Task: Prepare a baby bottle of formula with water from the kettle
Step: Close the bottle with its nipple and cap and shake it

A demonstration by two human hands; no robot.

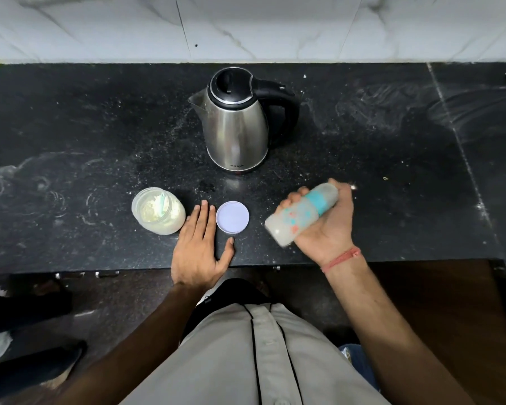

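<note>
On the counter (70, 141), a kettle (236, 124) stands behind a lid (232, 218); the open jar (158, 211) sits left of it, a flat left hand (200, 247) between them, the held bottle (301, 214) to the right

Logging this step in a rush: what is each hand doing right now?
Left hand: open, flat on the counter, holding nothing.
Right hand: closed around the baby bottle, lifted and tilted.

A black speckled countertop (85, 127), smeared with pale powdery marks, carries a steel kettle (236, 127) near its middle; nearer the front edge stand an open jar of powder (158, 211) and, well apart to its right, a round lid (232, 216); the left hand (200, 248) rests flat between them.
</note>
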